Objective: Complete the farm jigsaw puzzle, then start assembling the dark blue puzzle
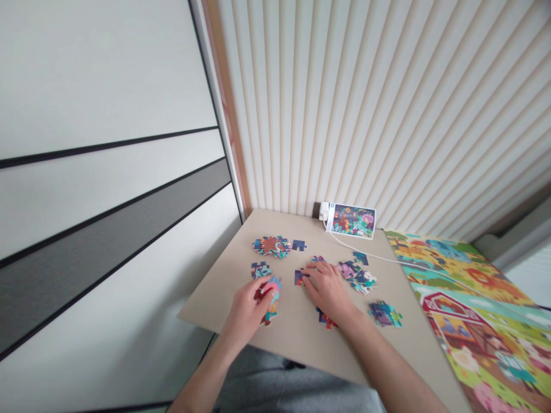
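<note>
Where the pink-and-blue puzzle piece (272,288) sits near the front of the beige table (297,335), I see my left hand (248,308) curled around it, thumb and fingers closed on its edges. My right hand (328,288) lies flat and open, fingertips touching a dark blue piece (298,277). Beyond, an assembled cluster (272,246) lies by the wall, near the reference picture (353,221).

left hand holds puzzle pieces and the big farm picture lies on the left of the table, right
No: the head view shows the farm picture on the right of the table, not the left. The left hand does hold puzzle pieces.
</note>
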`<state>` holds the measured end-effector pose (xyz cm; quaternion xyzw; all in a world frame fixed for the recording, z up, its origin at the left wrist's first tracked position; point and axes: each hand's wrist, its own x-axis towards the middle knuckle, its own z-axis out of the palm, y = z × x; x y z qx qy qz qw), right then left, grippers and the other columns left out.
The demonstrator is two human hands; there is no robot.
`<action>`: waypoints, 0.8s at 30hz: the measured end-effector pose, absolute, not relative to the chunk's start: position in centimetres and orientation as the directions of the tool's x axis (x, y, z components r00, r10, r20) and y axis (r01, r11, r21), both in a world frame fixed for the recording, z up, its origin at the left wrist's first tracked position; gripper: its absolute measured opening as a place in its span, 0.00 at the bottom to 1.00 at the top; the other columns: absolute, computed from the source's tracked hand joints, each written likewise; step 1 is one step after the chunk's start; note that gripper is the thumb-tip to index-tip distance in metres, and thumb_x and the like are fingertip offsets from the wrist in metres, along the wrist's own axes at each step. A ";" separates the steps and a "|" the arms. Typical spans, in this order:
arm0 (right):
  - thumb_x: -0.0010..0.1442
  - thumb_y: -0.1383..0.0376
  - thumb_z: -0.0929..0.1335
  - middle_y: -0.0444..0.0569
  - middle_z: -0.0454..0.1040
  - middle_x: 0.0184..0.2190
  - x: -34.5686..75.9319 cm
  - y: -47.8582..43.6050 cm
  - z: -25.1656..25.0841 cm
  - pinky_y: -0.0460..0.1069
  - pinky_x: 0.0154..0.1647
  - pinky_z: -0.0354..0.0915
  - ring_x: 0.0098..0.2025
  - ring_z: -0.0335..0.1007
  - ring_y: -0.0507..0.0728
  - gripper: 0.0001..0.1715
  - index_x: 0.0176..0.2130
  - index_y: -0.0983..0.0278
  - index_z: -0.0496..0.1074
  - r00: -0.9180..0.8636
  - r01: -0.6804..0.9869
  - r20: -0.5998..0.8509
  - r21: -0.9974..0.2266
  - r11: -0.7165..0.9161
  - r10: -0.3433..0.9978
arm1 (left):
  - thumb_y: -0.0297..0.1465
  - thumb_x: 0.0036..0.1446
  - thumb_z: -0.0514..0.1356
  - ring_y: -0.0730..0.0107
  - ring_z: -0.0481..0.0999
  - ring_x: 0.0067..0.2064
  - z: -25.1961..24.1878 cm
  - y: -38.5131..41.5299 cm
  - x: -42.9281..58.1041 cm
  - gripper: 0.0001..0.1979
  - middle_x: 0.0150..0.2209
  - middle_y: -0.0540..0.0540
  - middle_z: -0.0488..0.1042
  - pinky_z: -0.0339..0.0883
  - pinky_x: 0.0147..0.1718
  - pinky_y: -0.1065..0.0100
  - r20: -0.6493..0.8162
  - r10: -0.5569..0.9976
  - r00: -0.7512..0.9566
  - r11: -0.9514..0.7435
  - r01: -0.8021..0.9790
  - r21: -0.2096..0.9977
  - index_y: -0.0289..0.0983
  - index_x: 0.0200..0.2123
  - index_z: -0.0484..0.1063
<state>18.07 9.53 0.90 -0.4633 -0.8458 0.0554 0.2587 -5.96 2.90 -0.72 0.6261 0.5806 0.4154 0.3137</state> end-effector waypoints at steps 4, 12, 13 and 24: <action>0.69 0.63 0.65 0.51 0.76 0.50 18.0 9.5 0.9 0.58 0.58 0.59 0.54 0.68 0.61 0.13 0.48 0.57 0.79 -0.458 0.752 0.360 -0.330 0.570 0.813 | 0.35 0.64 0.60 0.61 0.81 0.42 -0.6 2.5 -2.8 0.20 0.46 0.42 0.79 0.76 0.42 0.61 0.216 0.975 0.043 -0.195 0.624 0.757 0.40 0.58 0.70; 0.65 0.52 0.70 0.50 0.72 0.55 17.6 8.2 2.3 0.59 0.64 0.55 0.59 0.65 0.61 0.16 0.50 0.51 0.79 -0.719 0.506 0.312 -0.377 0.775 0.621 | 0.35 0.66 0.57 0.52 0.74 0.54 -0.3 4.3 -6.2 0.16 0.52 0.39 0.74 0.68 0.54 0.53 0.448 0.894 0.009 -0.206 0.896 0.392 0.39 0.55 0.71; 0.63 0.50 0.72 0.50 0.72 0.56 17.5 8.0 2.4 0.58 0.64 0.55 0.59 0.64 0.62 0.18 0.50 0.51 0.79 -0.742 0.477 0.299 -0.393 0.786 0.600 | 0.36 0.64 0.59 0.51 0.73 0.54 -0.6 4.8 -7.0 0.17 0.52 0.38 0.74 0.68 0.54 0.52 0.452 0.892 -0.016 -0.164 0.921 0.355 0.39 0.55 0.71; 0.68 0.65 0.67 0.50 0.72 0.55 16.9 7.8 1.7 0.59 0.64 0.55 0.57 0.65 0.60 0.18 0.54 0.51 0.77 -0.757 0.448 0.317 -0.384 0.807 0.571 | 0.37 0.59 0.65 0.51 0.74 0.49 -3.1 7.2 -9.9 0.16 0.45 0.43 0.77 0.66 0.51 0.52 0.410 0.907 -0.098 -0.103 0.891 0.442 0.42 0.50 0.74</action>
